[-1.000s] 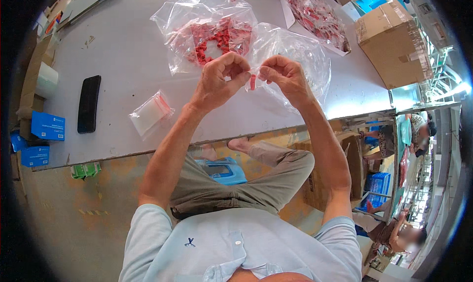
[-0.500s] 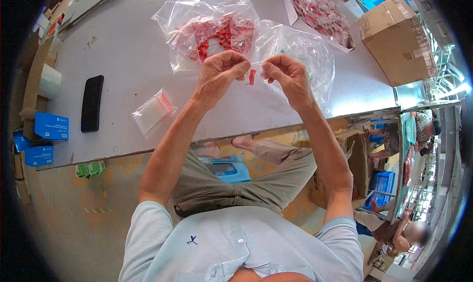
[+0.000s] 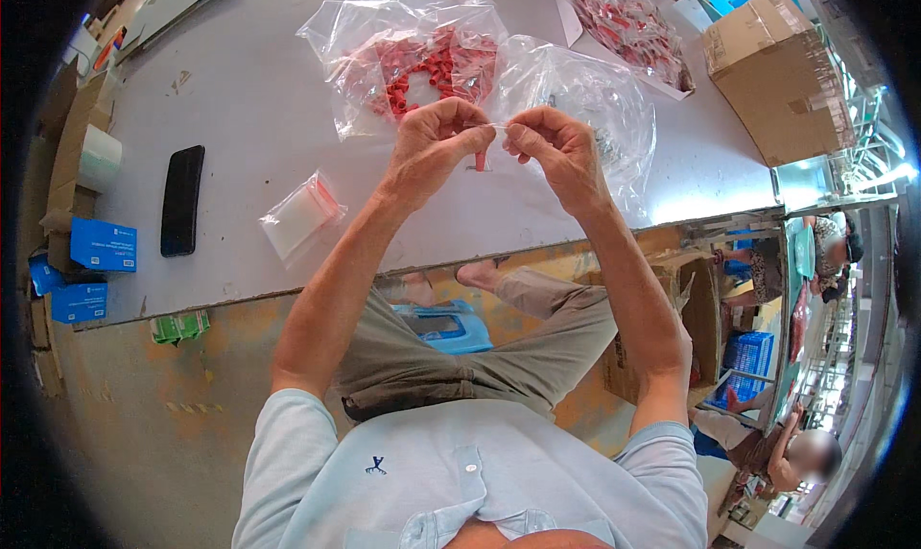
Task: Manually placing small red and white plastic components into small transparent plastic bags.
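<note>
My left hand (image 3: 434, 148) and my right hand (image 3: 561, 156) come together over the table, thumbs and fingertips pinched. Between them they grip the top edge of a small clear plastic bag (image 3: 493, 126). A small red piece (image 3: 481, 162) hangs just under my left fingertips, seemingly inside the bag. Beyond my left hand lies a large clear bag (image 3: 350, 26) full of small red tubular parts (image 3: 436, 70). Another large clear bag (image 3: 628, 132), with small pale or metallic parts hard to make out, lies behind my right hand.
On the white table (image 3: 240, 117) are a black phone (image 3: 181, 201) and a stack of small clear bags (image 3: 302, 218). An open box (image 3: 638, 31) of bagged red pieces stands far right, beside a cardboard carton (image 3: 777, 79). Blue boxes (image 3: 103, 245) sit at the left edge. Other people are at right.
My fingertips have drawn closer together along the bag's top edge. The red piece now hangs slightly further left, partly behind my left fingers.
</note>
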A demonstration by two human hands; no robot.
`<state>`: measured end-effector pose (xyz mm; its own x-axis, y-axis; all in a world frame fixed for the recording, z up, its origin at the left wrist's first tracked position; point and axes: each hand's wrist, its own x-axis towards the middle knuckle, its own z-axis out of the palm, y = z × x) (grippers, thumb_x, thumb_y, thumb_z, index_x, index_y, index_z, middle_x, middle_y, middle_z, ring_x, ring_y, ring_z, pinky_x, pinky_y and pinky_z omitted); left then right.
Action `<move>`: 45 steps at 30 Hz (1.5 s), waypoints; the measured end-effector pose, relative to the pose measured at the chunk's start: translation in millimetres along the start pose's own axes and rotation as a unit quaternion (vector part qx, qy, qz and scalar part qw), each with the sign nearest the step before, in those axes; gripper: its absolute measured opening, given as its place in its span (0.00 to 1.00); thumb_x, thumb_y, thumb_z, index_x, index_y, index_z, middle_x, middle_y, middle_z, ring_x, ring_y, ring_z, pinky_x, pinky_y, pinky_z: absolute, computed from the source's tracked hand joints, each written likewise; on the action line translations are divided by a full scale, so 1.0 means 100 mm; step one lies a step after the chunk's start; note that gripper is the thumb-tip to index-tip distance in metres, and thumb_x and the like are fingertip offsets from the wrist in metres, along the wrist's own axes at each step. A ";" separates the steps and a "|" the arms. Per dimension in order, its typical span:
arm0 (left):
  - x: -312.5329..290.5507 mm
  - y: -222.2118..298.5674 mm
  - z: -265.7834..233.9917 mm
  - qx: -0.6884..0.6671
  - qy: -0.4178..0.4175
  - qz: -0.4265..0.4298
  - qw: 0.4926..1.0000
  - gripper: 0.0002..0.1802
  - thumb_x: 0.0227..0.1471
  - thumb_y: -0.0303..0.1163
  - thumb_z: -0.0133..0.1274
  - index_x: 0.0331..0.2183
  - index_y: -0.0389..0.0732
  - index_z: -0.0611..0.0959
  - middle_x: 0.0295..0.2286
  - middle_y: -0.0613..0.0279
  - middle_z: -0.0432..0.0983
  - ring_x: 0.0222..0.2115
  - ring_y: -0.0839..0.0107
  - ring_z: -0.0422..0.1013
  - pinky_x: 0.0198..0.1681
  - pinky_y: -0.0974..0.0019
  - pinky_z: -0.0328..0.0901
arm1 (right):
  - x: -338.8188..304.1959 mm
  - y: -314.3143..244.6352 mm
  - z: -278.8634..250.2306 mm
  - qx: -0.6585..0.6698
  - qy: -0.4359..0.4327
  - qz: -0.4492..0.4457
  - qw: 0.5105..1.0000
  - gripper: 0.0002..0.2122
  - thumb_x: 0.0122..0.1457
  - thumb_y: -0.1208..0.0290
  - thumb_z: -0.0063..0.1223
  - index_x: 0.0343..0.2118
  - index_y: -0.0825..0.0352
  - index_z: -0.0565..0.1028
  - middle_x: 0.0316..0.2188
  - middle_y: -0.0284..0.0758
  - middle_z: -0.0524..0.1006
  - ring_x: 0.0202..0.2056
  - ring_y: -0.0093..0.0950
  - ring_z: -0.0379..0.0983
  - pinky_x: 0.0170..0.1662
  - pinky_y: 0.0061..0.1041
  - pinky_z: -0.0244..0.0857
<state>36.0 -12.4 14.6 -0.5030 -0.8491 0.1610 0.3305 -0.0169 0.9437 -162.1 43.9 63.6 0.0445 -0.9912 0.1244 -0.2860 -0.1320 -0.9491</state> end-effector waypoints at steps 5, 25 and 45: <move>-0.01 0.03 0.07 0.026 0.017 0.018 0.999 0.06 0.56 0.25 0.61 0.37 0.36 0.83 0.31 0.65 0.81 0.30 0.79 0.75 0.35 0.70 0.72 | -0.01 0.03 0.01 -0.012 0.010 0.004 1.000 0.08 0.66 0.69 0.57 0.39 0.69 0.80 0.30 0.33 0.83 0.33 0.19 0.78 0.36 0.21 0.71; -0.03 -0.01 0.08 0.003 -0.002 0.002 1.000 0.06 0.55 0.24 0.60 0.37 0.36 0.83 0.31 0.66 0.80 0.32 0.79 0.74 0.35 0.71 0.71 | -0.05 0.11 0.04 -0.010 0.020 0.016 1.000 0.07 0.65 0.71 0.58 0.40 0.69 0.79 0.30 0.32 0.81 0.34 0.18 0.77 0.37 0.22 0.71; -0.02 -0.05 0.05 0.083 -0.016 -0.023 0.996 0.03 0.53 0.21 0.61 0.34 0.35 0.85 0.30 0.65 0.81 0.31 0.79 0.74 0.37 0.73 0.69 | -0.19 -0.04 -0.14 -0.080 -0.034 -0.005 0.996 0.02 0.61 0.77 0.61 0.35 0.68 0.82 0.28 0.28 0.80 0.30 0.14 0.72 0.33 0.19 0.66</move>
<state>31.5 -7.4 11.5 -0.5407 -0.8322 0.1230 0.1704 0.0348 0.9848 -175.0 63.4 68.8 0.1115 -0.9879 0.1078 -0.4337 -0.1460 -0.8891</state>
